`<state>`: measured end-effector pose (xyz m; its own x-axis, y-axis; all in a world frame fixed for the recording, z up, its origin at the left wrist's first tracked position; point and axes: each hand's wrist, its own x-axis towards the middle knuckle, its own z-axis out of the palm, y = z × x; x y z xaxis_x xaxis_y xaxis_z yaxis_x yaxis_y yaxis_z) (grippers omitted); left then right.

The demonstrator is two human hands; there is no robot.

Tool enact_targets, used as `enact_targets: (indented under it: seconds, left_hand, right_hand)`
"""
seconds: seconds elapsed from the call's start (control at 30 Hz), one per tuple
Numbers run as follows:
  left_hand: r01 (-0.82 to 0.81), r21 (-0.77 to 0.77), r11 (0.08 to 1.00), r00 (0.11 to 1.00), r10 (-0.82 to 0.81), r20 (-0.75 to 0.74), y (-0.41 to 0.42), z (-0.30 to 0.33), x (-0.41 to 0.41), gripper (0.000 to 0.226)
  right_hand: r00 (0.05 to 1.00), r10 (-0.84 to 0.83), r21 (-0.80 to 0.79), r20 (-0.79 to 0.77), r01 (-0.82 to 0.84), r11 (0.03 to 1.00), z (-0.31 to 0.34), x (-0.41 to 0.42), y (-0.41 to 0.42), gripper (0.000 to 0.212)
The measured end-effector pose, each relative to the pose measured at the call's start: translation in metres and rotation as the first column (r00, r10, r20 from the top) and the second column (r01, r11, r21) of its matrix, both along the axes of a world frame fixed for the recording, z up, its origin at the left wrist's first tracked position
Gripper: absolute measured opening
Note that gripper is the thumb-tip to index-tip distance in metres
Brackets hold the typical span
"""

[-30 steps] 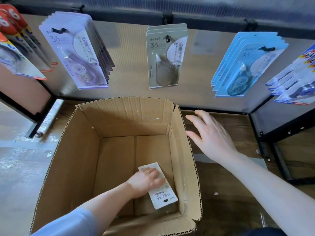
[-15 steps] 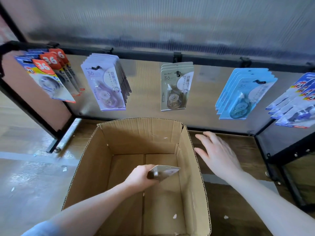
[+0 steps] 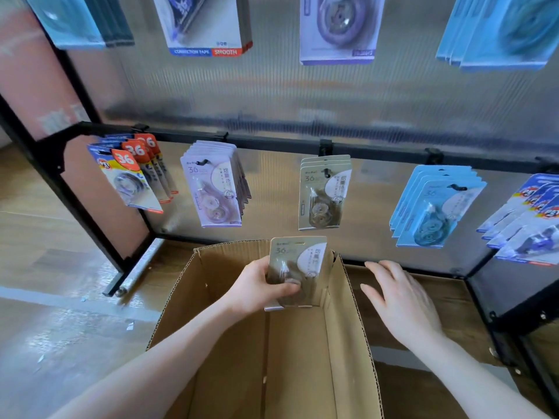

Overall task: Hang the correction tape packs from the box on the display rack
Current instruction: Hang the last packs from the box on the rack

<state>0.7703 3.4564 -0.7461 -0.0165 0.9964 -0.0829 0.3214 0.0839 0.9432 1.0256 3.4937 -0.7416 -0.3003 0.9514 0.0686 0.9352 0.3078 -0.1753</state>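
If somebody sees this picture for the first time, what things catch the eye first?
First the left hand, holding a beige tape pack upright over the open cardboard box at the centre. Behind it, packs hang in rows on the black rack, a matching beige stack directly above. The right hand hovers open, right of the box.

The open box sits on the floor before the display rack. The left hand holds a correction tape pack upright above the box's far end, below the rack's middle hanging stack. The right hand lies spread to the right of the box.
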Motion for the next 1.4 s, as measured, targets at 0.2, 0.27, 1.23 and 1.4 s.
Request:
enact_targets:
  seconds: [0.2, 0.27, 1.23, 1.4]
  left_hand:
    - [-0.033, 0.133, 0.991, 0.995, 0.02, 0.096, 0.023, 0.037, 0.006, 0.029]
    - [-0.043, 0.165, 0.985, 0.995, 0.026, 0.1, 0.032, 0.044, 0.007, 0.03]
    - [-0.136, 0.118, 0.984, 0.964, 0.104, 0.247, 0.078, 0.042, 0.044, 0.029]
    - [-0.153, 0.137, 0.979, 0.98, 0.132, 0.149, 0.086, 0.042, 0.038, 0.031]
  right_hand:
    - [0.999, -0.027, 0.033, -0.027, 0.028, 0.999, -0.002, 0.006, 0.001, 0.044]
    - [0.999, -0.016, 0.06, -0.027, 0.018, 0.998, -0.005, 0.007, 0.001, 0.043]
    - [0.998, 0.009, 0.019, -0.069, -0.008, 1.0, -0.016, 0.01, 0.01, 0.048]
    - [0.999, 0.01, -0.009, -0.052, -0.01, 1.0, -0.016, 0.01, 0.01, 0.049]
